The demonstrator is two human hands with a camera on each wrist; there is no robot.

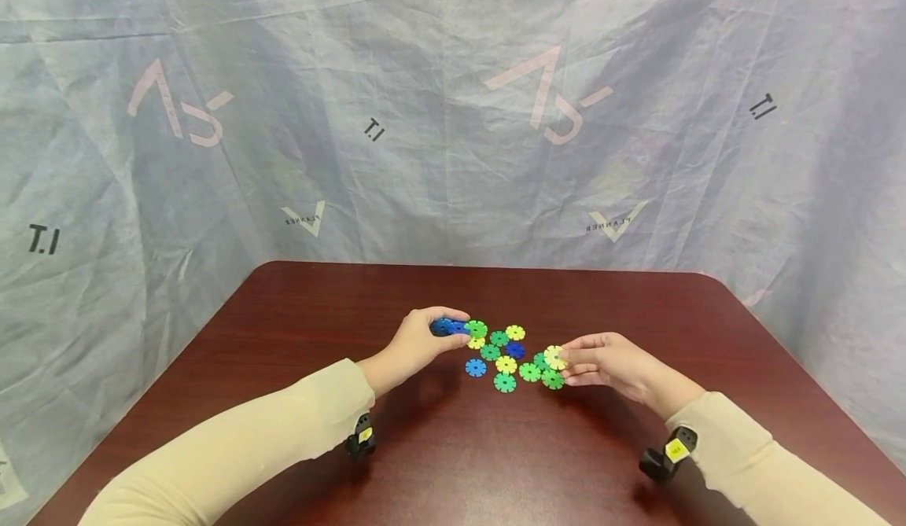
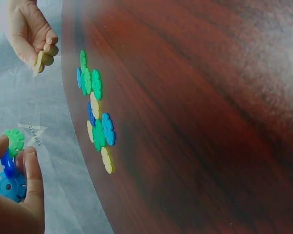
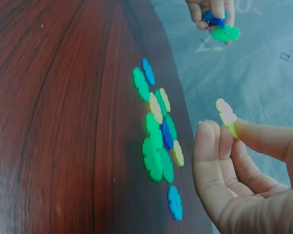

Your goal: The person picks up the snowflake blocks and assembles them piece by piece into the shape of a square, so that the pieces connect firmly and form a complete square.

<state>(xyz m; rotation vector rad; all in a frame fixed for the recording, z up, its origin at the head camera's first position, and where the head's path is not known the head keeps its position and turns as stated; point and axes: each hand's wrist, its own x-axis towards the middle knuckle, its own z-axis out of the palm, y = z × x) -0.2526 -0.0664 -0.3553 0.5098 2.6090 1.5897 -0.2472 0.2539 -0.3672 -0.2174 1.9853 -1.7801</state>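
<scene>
In my left hand (image 1: 423, 339) I hold a short chain of notched plastic discs joined together: a light blue disc (image 2: 10, 186), a dark blue disc (image 2: 9, 163) and a green disc (image 2: 13, 141) at the end. Thumb and fingers grip it by the blue discs, raised above the table. My right hand (image 1: 612, 362) pinches a single yellow disc (image 3: 226, 112) between thumb and fingers, also raised, with the other fingers loosely bent. The two hands are apart, on either side of the loose discs.
Several loose green, yellow and blue discs lie flat on the dark red-brown table (image 1: 453, 455), among them a light blue disc (image 1: 476, 368) nearer the left hand. Some overlap. A grey printed cloth (image 1: 439, 188) hangs behind the table's far edge.
</scene>
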